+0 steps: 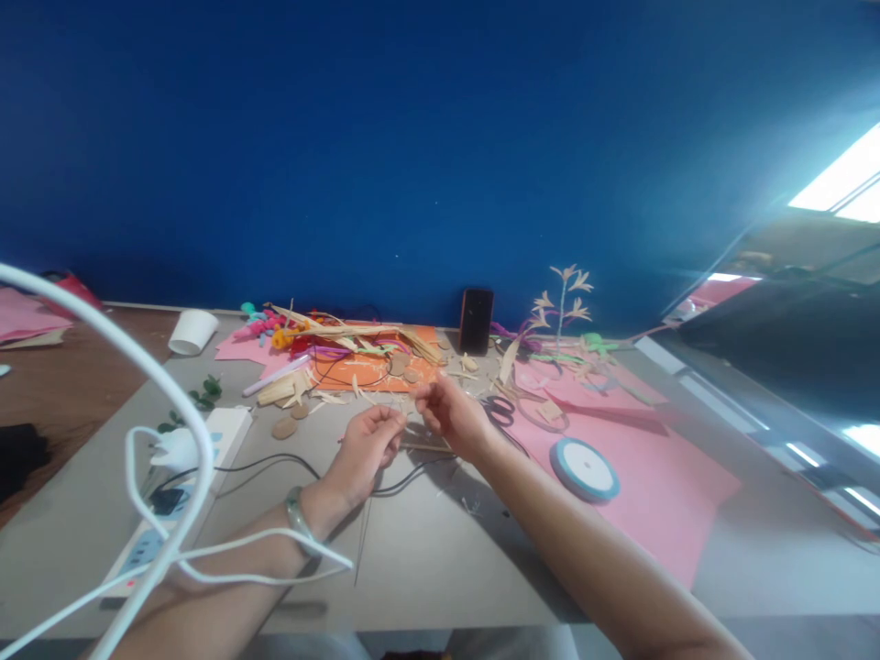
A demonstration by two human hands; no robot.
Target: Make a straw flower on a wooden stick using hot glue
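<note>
My left hand [368,445] hovers over the middle of the grey table [426,550], fingers curled in a pinch. My right hand [454,417] is close beside it, fingers also pinched toward the left hand. Something thin and small seems to run between the two pinches, too fine to name. A bracelet sits on my left wrist. Thin sticks lie on the table right under the hands, and a black cable [405,478] runs beneath them.
Straw strips and coloured pipe cleaners litter an orange sheet [357,371]. Scissors [499,410] and a ribbon spool [584,467] lie on pink paper [653,467] at right. A phone [477,321] leans on the blue wall. A power strip [185,486], white cables and a white cup [192,332] sit left.
</note>
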